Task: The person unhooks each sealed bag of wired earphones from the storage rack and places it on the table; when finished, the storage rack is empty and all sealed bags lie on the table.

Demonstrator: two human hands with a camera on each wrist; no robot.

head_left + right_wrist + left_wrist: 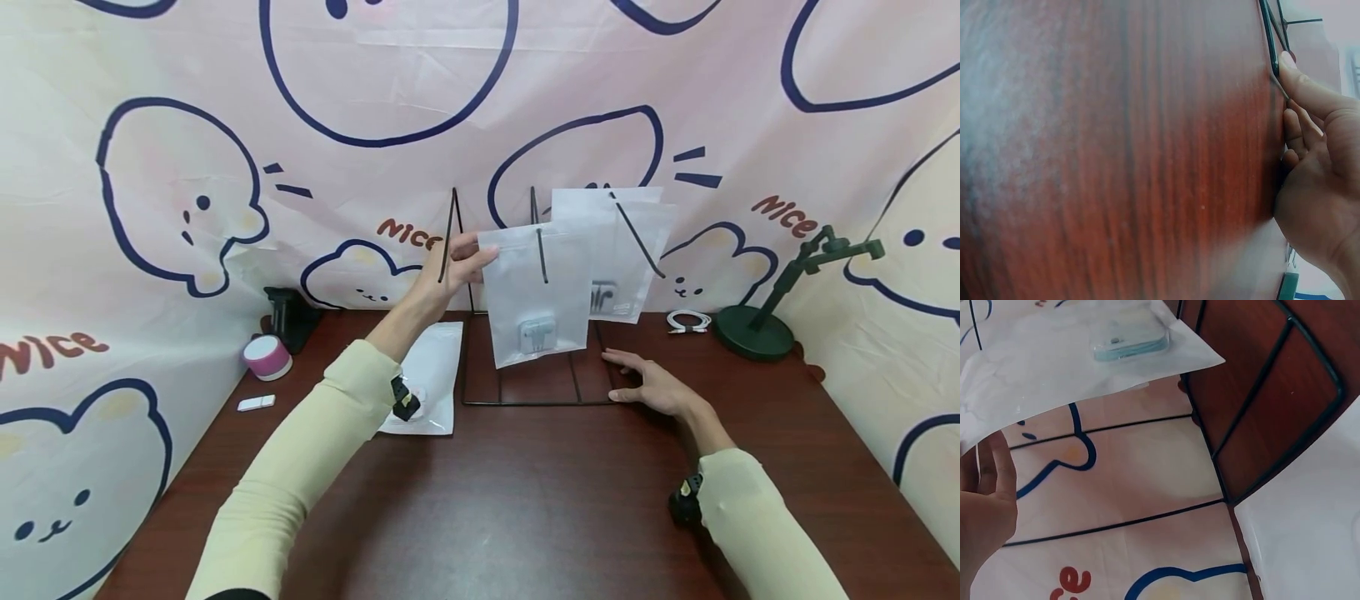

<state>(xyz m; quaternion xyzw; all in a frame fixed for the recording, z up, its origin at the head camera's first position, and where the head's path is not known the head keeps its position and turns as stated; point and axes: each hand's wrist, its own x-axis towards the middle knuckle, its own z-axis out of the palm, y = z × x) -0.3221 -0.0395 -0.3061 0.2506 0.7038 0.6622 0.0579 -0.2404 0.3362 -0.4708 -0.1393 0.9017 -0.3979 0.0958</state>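
A black wire display rack [540, 404] with long prongs stands at the back of the table. On its middle prong hangs a white pouch [532, 292] with a small clear-cased item showing near its bottom. My left hand [457, 262] pinches this pouch at its upper left edge; the left wrist view shows the fingers at the pouch's edge [1041, 394]. Behind it, more white pouches [630, 250] hang tilted from the right prong. My right hand [652, 385] grips the front right corner of the rack's base, thumb on the wire [1270, 44].
Another white pouch [438, 375] lies left of the rack, partly under my left forearm. Farther left are a pink-and-white jar [267, 358], a small white stick [257, 403] and a black object [291, 317]. A coiled white cable [688, 322] and a green stand [757, 329] are at right.
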